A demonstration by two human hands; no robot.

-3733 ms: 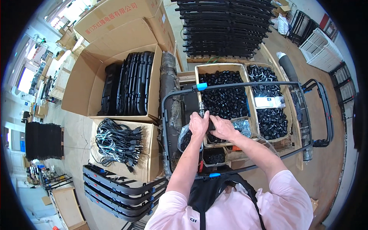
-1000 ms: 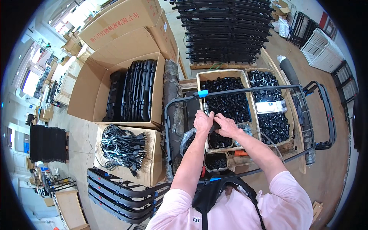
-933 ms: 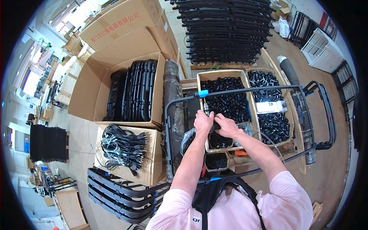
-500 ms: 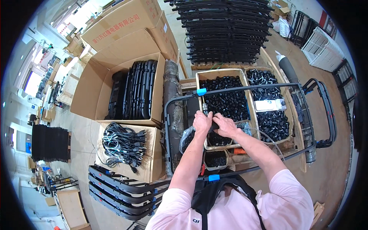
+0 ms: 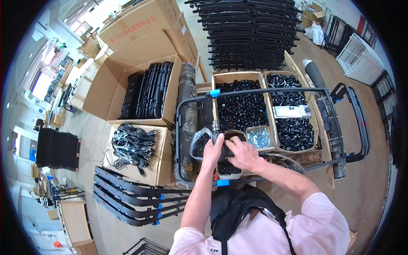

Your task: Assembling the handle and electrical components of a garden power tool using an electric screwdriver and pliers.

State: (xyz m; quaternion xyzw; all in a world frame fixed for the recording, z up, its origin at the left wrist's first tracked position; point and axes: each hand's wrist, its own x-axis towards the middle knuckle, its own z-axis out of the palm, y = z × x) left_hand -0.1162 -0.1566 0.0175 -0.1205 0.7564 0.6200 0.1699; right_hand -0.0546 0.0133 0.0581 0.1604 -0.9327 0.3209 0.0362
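My left hand [image 5: 212, 151] is closed around the black body of a power driver with a metal nose [image 5: 216, 126]. My right hand [image 5: 243, 154] grips the back of the same tool, its fingers curled over it. A hose [image 5: 285, 159] runs off to the right beside that hand. Beneath and around both hands lies a large black tubular frame [image 5: 280, 90] with a blue clip [image 5: 215, 93] on its far bar and another blue clip [image 5: 223, 183] on its near bar. The driver's tip is inside the frame, near its left part; whether it touches anything cannot be seen.
Within the frame are boxes of black knobs [image 5: 241, 106], black-headed bolts [image 5: 296, 135], silver screws [image 5: 258, 138] and a bag of small dark parts [image 5: 199, 143]. A white box [image 5: 292, 111] lies on the bolts. Left are coiled cables [image 5: 132, 146], a carton [image 5: 98, 100] and stacked frames [image 5: 136, 196].
Both hands have drawn the driver nearer to me, uncovering the silver screws and the bag of dark parts. The whole view has shifted slightly.
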